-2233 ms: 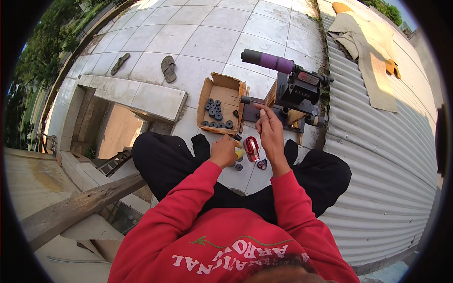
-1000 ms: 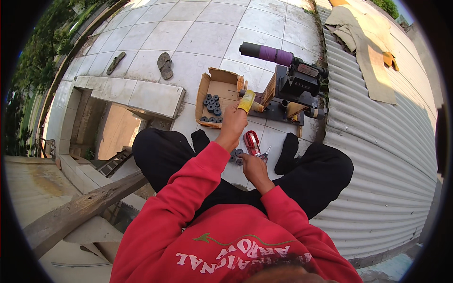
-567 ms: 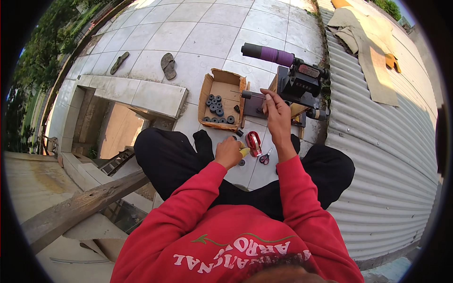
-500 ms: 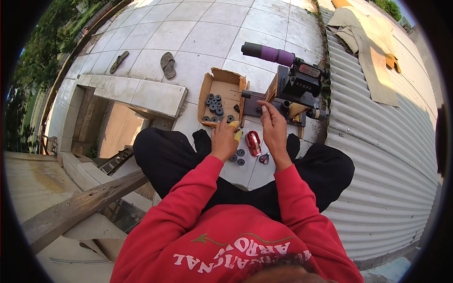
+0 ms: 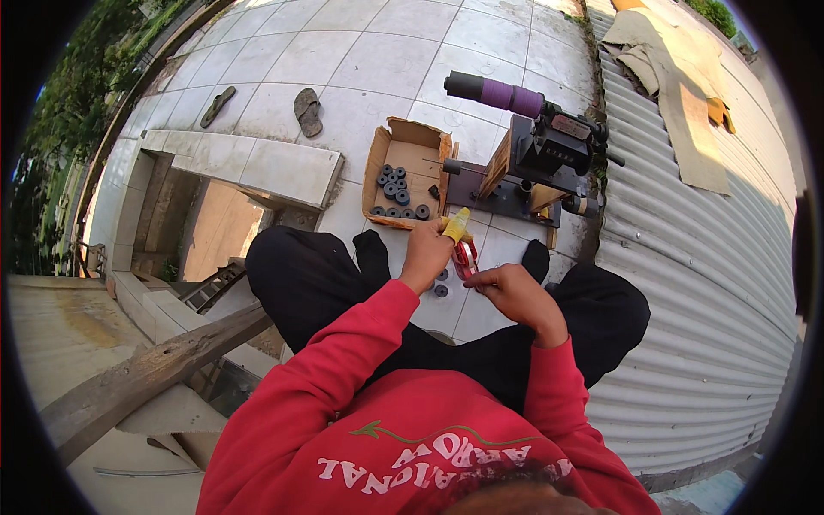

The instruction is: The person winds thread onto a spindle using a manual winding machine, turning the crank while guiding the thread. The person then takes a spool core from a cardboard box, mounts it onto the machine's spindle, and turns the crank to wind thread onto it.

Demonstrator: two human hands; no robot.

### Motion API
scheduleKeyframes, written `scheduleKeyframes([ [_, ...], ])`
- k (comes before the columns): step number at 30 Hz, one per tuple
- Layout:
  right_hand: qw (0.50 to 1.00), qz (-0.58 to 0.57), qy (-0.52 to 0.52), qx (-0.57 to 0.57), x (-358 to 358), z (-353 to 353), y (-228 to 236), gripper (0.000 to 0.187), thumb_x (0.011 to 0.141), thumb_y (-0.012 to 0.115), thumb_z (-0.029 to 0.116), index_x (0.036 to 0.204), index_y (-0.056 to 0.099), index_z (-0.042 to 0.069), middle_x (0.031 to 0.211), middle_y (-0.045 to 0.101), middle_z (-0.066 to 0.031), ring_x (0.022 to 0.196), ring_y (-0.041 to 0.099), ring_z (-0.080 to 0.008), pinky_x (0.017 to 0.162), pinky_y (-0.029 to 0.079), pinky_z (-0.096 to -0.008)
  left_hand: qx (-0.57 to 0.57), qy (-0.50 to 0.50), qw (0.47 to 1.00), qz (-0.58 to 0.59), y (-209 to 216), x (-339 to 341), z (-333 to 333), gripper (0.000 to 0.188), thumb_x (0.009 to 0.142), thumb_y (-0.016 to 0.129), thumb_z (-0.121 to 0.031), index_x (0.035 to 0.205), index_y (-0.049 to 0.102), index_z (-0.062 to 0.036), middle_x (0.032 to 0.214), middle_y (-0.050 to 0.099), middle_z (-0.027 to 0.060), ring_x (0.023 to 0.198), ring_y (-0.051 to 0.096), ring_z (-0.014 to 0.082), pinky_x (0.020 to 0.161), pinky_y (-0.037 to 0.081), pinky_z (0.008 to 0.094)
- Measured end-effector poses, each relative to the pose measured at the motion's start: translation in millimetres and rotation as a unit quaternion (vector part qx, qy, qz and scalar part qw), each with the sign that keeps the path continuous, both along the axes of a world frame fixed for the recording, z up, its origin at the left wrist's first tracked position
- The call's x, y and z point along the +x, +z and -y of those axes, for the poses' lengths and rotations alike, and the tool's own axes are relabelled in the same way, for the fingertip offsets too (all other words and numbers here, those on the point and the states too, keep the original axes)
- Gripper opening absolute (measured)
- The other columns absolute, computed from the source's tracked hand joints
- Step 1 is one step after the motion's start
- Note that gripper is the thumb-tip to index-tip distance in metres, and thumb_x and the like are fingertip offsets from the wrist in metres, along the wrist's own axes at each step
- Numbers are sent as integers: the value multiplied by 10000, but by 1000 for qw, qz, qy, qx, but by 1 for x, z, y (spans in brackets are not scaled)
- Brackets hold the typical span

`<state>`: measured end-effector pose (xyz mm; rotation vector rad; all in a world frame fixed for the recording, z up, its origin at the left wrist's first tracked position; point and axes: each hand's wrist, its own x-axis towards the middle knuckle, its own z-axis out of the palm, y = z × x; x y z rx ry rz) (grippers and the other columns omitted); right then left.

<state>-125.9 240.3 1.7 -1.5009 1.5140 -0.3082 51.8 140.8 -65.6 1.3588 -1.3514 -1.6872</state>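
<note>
A yellow covering shows on a finger of my left hand [image 5: 431, 256], which hovers just in front of the cardboard box [image 5: 378, 163]. That finger stretches out past the far end of a red tape dispenser [image 5: 466, 260] lying on the tiles. I see nothing held in this hand, though some of its fingers are hidden. My right hand [image 5: 519, 296] is low, its thumb and fingers pressed together at the dispenser's near end. Whatever they pinch cannot be made out. Small dark spools [image 5: 390, 192] with holes lie in the box, and a few more [image 5: 441, 290] on the floor.
A black winding machine [image 5: 549, 154] with a purple-wrapped handle [image 5: 506, 97] stands beyond my right hand. Two sandals [image 5: 306, 112] lie on the tiles. A raised-edge opening [image 5: 283, 176] is at left, with a wooden beam [image 5: 154, 369]; corrugated roofing [image 5: 687, 300] lies at right.
My right hand has come down from beside the machine to the dispenser's near end, covering the spot where scissors lay. My left hand has moved right, away from the box's front edge.
</note>
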Motion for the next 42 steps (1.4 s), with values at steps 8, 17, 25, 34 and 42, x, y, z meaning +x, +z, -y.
scheduleKeyframes([
  [8, 843, 394, -350, -110, 17, 116, 20, 478, 1131, 538, 217, 1554, 489, -2, 1105, 733, -100, 891, 707, -125, 881, 550, -280, -181, -255, 877, 364, -96, 19, -57, 255, 908, 759, -235, 1042, 810, -23, 872, 792, 140, 802, 761, 365, 780, 592, 452],
  [17, 972, 20, -197, -131, 74, 6, -71, 303, 1044, 540, 139, 1263, 735, 64, 883, 738, -229, 841, 753, -365, 747, 560, -463, -187, 0, 969, 164, -34, 18, 50, 316, 985, 579, -15, 1281, 684, 26, 1253, 722, 193, 1123, 716, 300, 998, 541, 392],
  [25, 951, -232, 196, 64, 77, -51, -144, 355, 881, 630, 47, 1201, 780, 87, 969, 774, -203, 957, 746, -412, 875, 593, -491, -85, 20, 996, -12, 30, -27, 46, 237, 999, 595, -76, 1163, 717, 44, 967, 768, 131, 895, 741, 196, 744, 523, 306],
  [34, 922, 108, -285, -238, 3, 60, 11, 369, 1051, 641, 177, 1382, 674, 16, 1071, 769, -158, 988, 747, -248, 863, 577, -358, -22, -54, 988, 144, -9, 12, -10, 235, 944, 652, -99, 1107, 799, -15, 909, 787, 172, 821, 762, 263, 735, 557, 388],
  [42, 851, 288, -394, -194, 39, 92, -22, 340, 1132, 524, 177, 1404, 657, 21, 768, 466, 71, 641, 363, -11, 543, 304, -219, -86, -358, 829, 422, -77, 33, -28, 261, 906, 712, -233, 1091, 813, -78, 1238, 716, 213, 1184, 682, 384, 1049, 502, 528],
])
